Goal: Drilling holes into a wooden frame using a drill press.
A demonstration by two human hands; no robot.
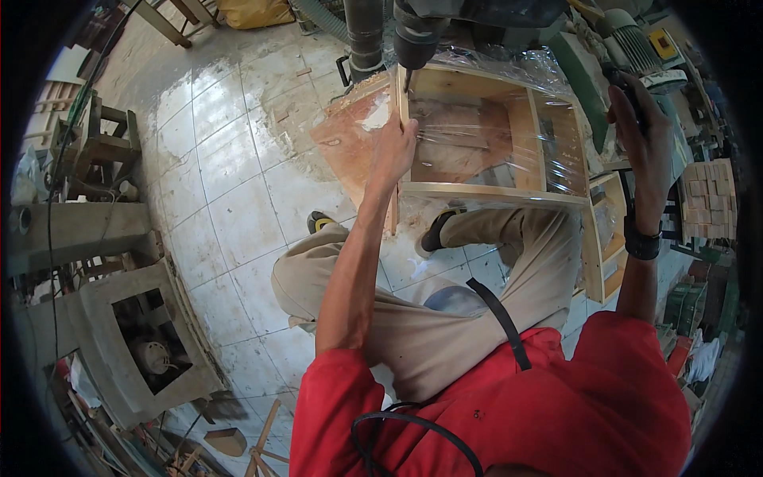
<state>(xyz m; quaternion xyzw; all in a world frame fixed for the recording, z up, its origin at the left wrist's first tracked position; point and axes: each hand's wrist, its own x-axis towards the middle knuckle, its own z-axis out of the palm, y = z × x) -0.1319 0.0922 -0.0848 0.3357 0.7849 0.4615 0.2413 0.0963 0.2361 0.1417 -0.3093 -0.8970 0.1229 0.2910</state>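
My left hand (393,147) grips a narrow wooden strip (403,99), thumb toward its right side. Directly over the strip's far end hangs the dark chuck (417,48) of a drill press, its thin bit (408,79) pointing down; whether the tip touches the wood I cannot tell. The strip lies across a worn reddish-brown board (350,139). Raised at the right, my right hand (644,115) is closed around a black lever handle (618,78). Beside my left hand, a pale wooden frame (485,191) with compartments is partly wrapped in clear film.
The drill press column (365,36) rises behind the board. A second wooden frame (608,238) leans at my right, near stacked wood blocks (710,199). An electric motor (628,36) stands at far right. Left are a grey machine housing (131,342) and a white tiled floor (230,207).
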